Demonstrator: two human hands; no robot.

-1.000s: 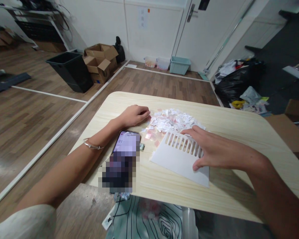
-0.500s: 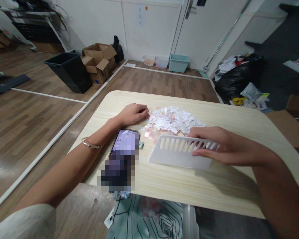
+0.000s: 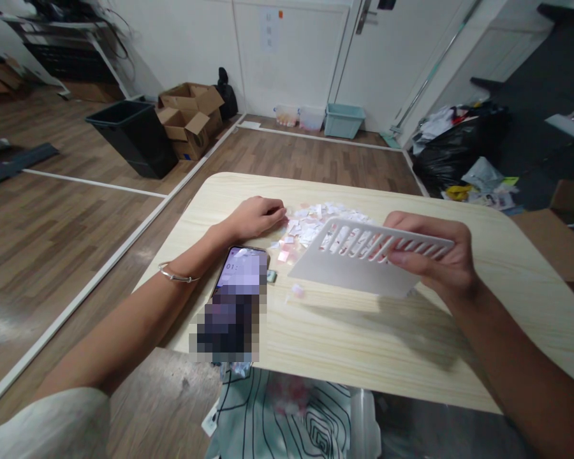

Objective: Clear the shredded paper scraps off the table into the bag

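My right hand (image 3: 435, 255) grips the slotted end of a white plastic panel (image 3: 354, 271) and holds it lifted off the light wooden table (image 3: 363, 344), tilted over a heap of small white and pink paper scraps (image 3: 306, 223). My left hand (image 3: 258, 217) rests on the table at the left edge of the heap, fingers curled loosely, with a bracelet on the wrist. A phone (image 3: 239, 280) with a lit screen lies beside my left forearm. One loose pink scrap (image 3: 297, 290) lies under the panel's near corner.
Beyond the table stand a black bin (image 3: 134, 134), open cardboard boxes (image 3: 191, 118) and a teal tub (image 3: 344, 121) by the wall. Black rubbish bags with paper (image 3: 459, 153) pile at the right. A patterned cloth (image 3: 287, 414) lies below the table's near edge.
My right hand has picked the white panel up from lying flat on the table, raising it and carrying it back over the scrap heap. My left hand stayed in place.
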